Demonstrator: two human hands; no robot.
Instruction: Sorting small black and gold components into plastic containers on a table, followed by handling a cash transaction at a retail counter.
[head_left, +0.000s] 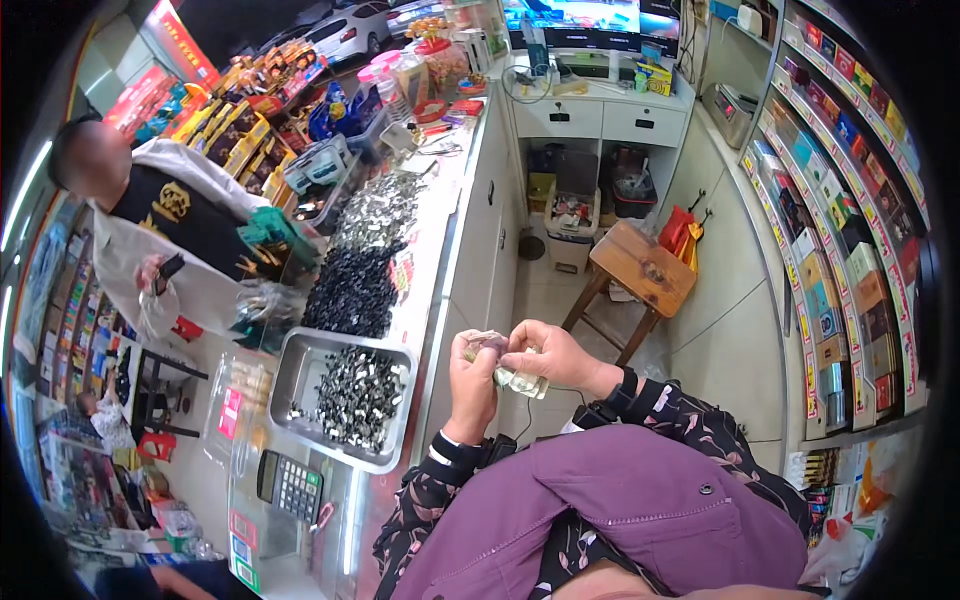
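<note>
A small wad of crumpled banknotes is held between both hands in front of my body, beside the counter's edge. My left hand is closed around one end of the notes. From the other side, my right hand pinches them with thumb and fingers. Left of my hands, on the counter, a metal tray contains a heap of small black and silvery pieces. Behind the tray lie a pile of black pieces and a pile of clear, shiny ones.
A calculator lies on the glass counter near the tray. Across the counter stands a person holding a dark object. A wooden stool is ahead of me, near a white desk. Shelves of small boxes line the right side.
</note>
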